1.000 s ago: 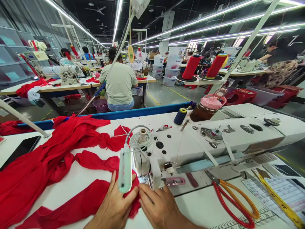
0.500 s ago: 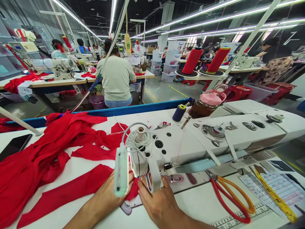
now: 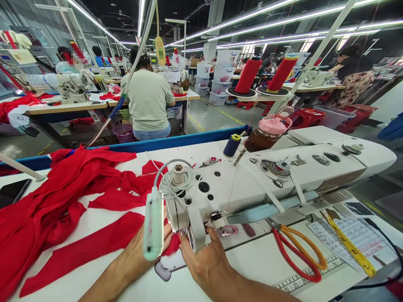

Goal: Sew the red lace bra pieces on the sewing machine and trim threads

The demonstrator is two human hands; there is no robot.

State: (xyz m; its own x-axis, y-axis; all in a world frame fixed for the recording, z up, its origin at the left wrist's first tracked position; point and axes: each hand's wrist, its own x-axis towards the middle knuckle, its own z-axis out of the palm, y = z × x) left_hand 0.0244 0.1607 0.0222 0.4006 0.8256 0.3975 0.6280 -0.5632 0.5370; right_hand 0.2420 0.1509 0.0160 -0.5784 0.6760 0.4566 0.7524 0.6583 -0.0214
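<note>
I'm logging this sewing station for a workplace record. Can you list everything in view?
sewing machine: one, white, centre table
red fabric: pile and strips, left of machine, one strip running to the needle
lamp: one, pale green, on gooseneck
scissors: one, red and orange handles, right
tape measure: yellow, far right
phone: black, left edge
thread cones: two, red, behind
bottle: pink lid
left hand: on fabric
right hand: at presser foot

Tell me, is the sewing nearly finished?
Hard to say. In hand: both hands, left hand and right hand, press a red fabric strip under the sewing machine head. Left: a big pile of red fabric waits beside it. No finished pieces are visible, and the scissors lie unused.
</note>
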